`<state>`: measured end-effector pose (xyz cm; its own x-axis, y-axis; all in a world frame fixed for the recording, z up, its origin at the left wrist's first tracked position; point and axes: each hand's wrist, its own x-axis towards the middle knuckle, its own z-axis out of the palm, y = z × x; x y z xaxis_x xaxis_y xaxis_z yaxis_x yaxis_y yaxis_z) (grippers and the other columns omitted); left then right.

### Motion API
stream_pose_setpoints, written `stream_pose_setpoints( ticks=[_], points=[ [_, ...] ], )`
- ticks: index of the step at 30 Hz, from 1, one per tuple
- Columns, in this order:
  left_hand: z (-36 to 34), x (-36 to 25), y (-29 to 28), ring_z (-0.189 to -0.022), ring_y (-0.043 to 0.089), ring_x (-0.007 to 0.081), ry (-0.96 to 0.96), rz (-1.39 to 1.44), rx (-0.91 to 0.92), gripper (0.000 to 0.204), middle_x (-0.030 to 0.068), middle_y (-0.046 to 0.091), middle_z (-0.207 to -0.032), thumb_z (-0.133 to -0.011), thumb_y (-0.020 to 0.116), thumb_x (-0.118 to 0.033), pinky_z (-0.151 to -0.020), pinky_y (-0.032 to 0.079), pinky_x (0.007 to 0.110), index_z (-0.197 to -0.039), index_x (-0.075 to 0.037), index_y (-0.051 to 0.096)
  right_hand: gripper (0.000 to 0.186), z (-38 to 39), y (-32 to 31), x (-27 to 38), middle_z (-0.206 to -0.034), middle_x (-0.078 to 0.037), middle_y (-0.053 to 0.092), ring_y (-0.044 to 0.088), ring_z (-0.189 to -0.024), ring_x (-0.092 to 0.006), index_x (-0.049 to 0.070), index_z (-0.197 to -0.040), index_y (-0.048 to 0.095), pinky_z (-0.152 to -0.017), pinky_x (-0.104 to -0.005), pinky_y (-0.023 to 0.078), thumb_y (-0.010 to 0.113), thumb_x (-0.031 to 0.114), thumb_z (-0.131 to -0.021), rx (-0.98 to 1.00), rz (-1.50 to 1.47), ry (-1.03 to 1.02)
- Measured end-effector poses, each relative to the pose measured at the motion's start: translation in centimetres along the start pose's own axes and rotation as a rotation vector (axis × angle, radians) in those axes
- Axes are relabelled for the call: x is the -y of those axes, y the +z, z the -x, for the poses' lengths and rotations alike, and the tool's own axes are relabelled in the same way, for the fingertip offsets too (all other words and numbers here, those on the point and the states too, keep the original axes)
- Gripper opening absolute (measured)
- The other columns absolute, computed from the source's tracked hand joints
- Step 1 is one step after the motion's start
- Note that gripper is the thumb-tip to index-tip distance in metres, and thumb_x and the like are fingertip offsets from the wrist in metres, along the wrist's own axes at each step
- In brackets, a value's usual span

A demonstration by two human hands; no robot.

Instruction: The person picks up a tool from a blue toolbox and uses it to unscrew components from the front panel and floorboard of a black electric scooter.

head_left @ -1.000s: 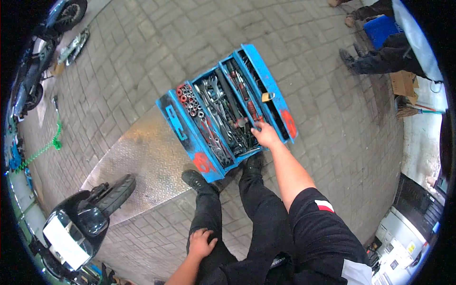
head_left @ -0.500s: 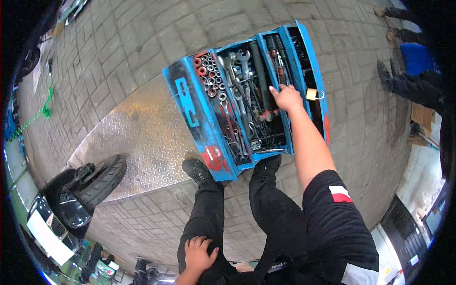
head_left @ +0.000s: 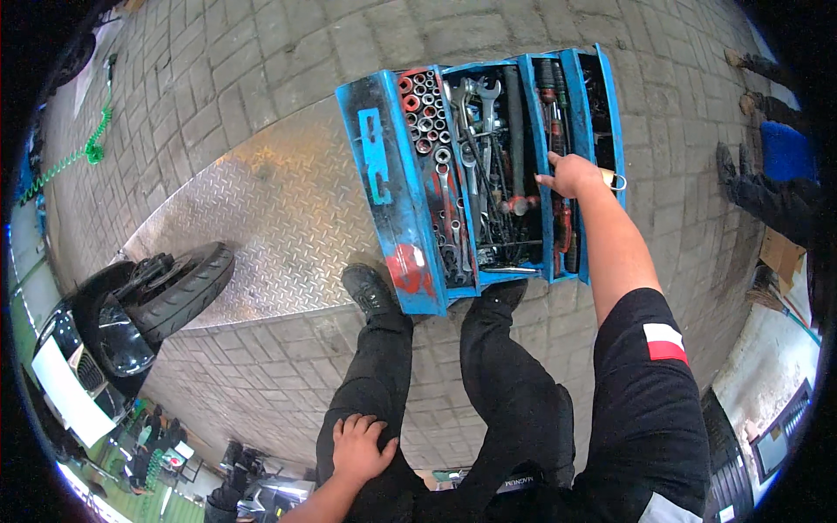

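Observation:
A blue metal toolbox (head_left: 401, 240) stands unfolded on the ground in front of my feet. My right hand (head_left: 575, 177) reaches over its right-hand tray, thumb and index finger apart; the other fingers are partly hidden. Red- and black-handled screwdrivers (head_left: 555, 131) lie just beneath that hand. Beside my wrist, a brass padlock (head_left: 609, 178) is half covered. The middle tray holds open-ended wrenches (head_left: 489, 109) and a hammer (head_left: 518, 157). Sockets (head_left: 425, 113) and combination wrenches (head_left: 455, 235) fill the left tray. My left hand (head_left: 359, 449) rests on my thigh with spread fingers, holding nothing.
A steel tread plate (head_left: 270, 209) lies on the paved floor left of the toolbox. A motorcycle with its front tyre (head_left: 187, 292) stands at the left, near a green coiled hose (head_left: 94, 150). Another person's dark-clothed legs (head_left: 767, 187) and a blue container (head_left: 787, 150) are at the right.
My right hand has shifted right across the toolbox, from the tray divider to above the screwdrivers, now partly covering the padlock. The view has also shifted. My left hand stays on my thigh.

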<state>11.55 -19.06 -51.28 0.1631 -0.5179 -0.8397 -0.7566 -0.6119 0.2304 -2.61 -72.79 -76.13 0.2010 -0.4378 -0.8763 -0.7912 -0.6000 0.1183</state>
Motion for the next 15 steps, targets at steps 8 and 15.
stream_pose_setpoints(
  ticks=[8,15],
  points=[
    [-0.11,-0.14,-0.05,-0.125,0.045,0.0278,-0.042,0.001,0.067,0.042,0.0049,0.06,-0.121,-0.079,0.065,-0.044,-0.107,0.027,0.054,-0.108,-0.015,0.068,0.07,0.58,-0.16,0.28,-0.123,-0.016,0.062,0.059,-0.114,-0.0326,0.016,-0.145,0.037,-0.095,-0.0423,0.048,0.057,0.054,-0.089,-0.062,-0.01,0.006],
    [-0.18,-0.07,-0.05,-0.125,0.045,0.0276,-0.038,-0.008,0.077,0.04,0.0049,0.059,-0.121,-0.08,0.064,-0.044,-0.107,0.027,0.054,-0.108,-0.015,0.068,0.071,1.13,-0.59,0.68,-0.117,-0.017,0.063,0.062,-0.108,-0.0334,0.014,-0.143,0.041,-0.092,-0.0423,0.05,0.059,0.054,-0.087,-0.022,0.089,-0.039]
  ],
)
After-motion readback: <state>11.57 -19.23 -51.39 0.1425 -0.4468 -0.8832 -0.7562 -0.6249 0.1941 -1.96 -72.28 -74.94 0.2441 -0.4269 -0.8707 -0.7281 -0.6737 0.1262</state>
